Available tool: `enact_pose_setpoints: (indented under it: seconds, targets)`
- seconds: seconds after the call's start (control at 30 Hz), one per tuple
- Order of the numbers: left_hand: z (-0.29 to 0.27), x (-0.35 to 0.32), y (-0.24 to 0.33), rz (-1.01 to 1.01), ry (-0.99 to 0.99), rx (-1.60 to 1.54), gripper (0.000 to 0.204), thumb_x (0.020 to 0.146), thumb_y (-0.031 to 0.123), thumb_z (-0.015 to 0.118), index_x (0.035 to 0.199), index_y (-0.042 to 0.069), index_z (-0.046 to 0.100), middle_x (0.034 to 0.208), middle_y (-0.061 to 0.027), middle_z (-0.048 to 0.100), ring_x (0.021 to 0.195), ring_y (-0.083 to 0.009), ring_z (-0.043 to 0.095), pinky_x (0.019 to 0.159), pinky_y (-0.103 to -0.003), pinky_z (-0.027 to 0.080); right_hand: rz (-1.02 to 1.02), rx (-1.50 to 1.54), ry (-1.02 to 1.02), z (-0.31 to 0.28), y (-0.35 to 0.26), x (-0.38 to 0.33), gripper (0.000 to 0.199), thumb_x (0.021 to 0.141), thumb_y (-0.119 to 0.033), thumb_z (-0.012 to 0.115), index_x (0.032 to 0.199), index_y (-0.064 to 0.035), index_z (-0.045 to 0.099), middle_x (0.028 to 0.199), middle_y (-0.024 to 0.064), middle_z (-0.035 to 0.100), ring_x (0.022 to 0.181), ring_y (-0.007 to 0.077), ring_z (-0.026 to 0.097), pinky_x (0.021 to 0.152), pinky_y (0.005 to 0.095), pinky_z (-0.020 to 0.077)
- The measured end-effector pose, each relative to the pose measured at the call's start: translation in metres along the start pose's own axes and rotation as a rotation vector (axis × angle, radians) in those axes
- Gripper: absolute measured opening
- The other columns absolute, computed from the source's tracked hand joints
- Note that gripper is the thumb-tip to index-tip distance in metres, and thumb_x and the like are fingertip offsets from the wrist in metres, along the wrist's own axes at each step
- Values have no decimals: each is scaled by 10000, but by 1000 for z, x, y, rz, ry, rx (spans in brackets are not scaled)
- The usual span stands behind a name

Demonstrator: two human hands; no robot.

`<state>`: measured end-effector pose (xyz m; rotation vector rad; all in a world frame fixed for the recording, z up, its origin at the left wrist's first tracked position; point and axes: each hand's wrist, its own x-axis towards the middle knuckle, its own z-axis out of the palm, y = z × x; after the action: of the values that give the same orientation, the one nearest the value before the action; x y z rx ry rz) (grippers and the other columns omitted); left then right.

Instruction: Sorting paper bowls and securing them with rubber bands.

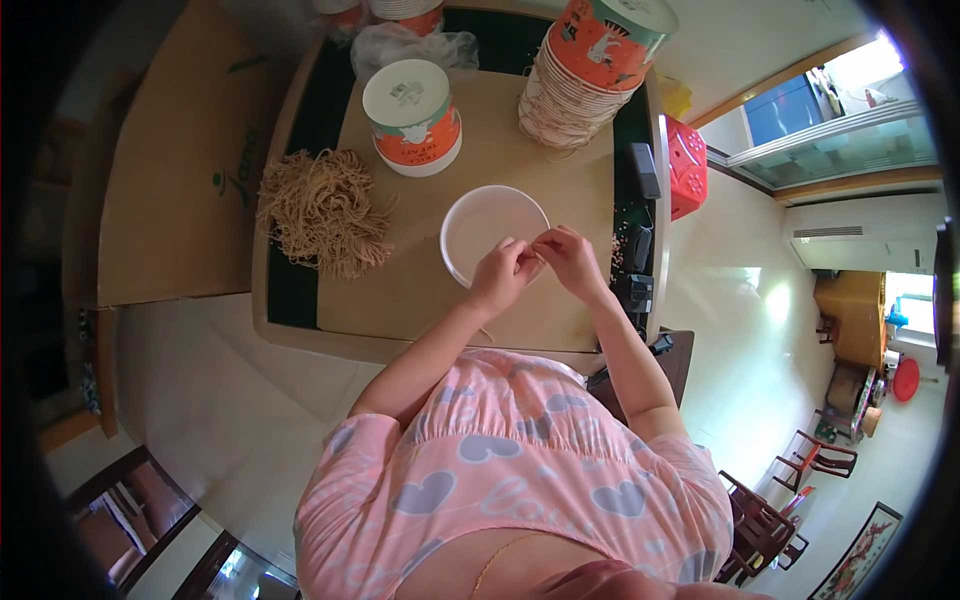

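Observation:
A white paper bucket (478, 222) stands with its round mouth facing me on the brown board. Over its near right rim, my left hand (505, 272) and my right hand (570, 260) meet with fingertips pinched together. Between them is a small bit of what looks like tan cord, mostly hidden by the fingers. A loose cord tail (487, 333) shows below my left forearm. Left of the bucket lies a tangled heap of tan cords (325, 212). Behind it an orange, green and white bucket (415, 140) stands upside down.
At the back right leans a tall stack of nested buckets (590, 75) with cords hanging along it. A clear plastic bag (415, 48) lies at the back. Dark boxy devices (637, 250) line the right table edge, near a red stool (686, 168). A big cardboard box (180, 170) stands left.

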<state>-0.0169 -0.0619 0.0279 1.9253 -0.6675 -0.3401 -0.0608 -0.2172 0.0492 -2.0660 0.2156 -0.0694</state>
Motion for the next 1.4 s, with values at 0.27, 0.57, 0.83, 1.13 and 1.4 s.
enact_pose_setpoints:
  seconds: [0.27, 0.57, 0.83, 1.13, 1.4]
  targets:
    - [-8, 14, -18, -785, -129, -1086, 128, 893, 165, 608, 862, 41, 609, 715, -12, 561, 476, -62, 425, 402, -209, 293, -41, 132, 313, 29, 5, -18, 82, 809, -27, 668, 888, -30, 690, 785, 85, 597, 680, 161, 591, 607, 258, 463]
    - [-9, 13, -18, -914, -68, -1210, 120, 869, 165, 658, 812, 60, 644, 684, 20, 545, 502, -55, 417, 416, -203, 288, -198, -132, 417, 38, -2, -23, 143, 794, -22, 671, 934, -47, 694, 795, 93, 589, 704, 235, 587, 602, 319, 477]
    - [-9, 8, -30, -783, -129, -1185, 97, 870, 104, 642, 911, 25, 682, 690, 21, 596, 495, -44, 430, 439, -192, 336, -122, -33, 323, 32, -5, -25, 151, 805, -25, 659, 953, -44, 682, 772, 90, 567, 684, 208, 575, 613, 304, 472]
    - [-15, 8, -10, -622, -53, -823, 129, 874, 105, 627, 932, 27, 711, 739, 2, 647, 523, -32, 464, 466, -187, 371, -46, 42, 259, 25, 3, -17, 59, 797, -30, 680, 836, -24, 637, 753, 70, 560, 634, 150, 555, 580, 258, 453]
    - [-6, 8, -19, -312, 43, -476, 132, 874, 73, 624, 947, -3, 703, 840, -33, 692, 625, -66, 565, 558, -201, 452, -51, 29, 261, 27, 2, -15, 76, 785, -22, 686, 834, -21, 627, 757, 69, 565, 632, 150, 555, 584, 259, 458]
